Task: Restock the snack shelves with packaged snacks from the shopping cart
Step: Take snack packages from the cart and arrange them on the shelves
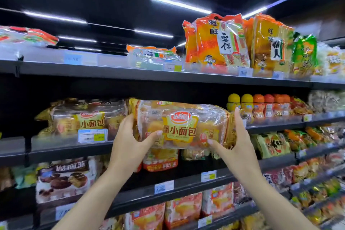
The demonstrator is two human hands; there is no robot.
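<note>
**Both hands hold a bread pack at the shelf**

The left hand [128,136] and right hand [235,136] grip the bread pack [182,124] by its ends, fingers curled round it, at the second shelf's [71,150] front edge, possibly resting there, beside a matching pack [82,117].

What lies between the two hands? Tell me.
In the head view, only the bread pack spans between the left hand and the right hand, gripped at both ends.

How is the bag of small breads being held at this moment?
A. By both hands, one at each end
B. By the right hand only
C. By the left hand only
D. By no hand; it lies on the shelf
A: the left hand and the right hand grip opposite ends of the bread bag.
</note>
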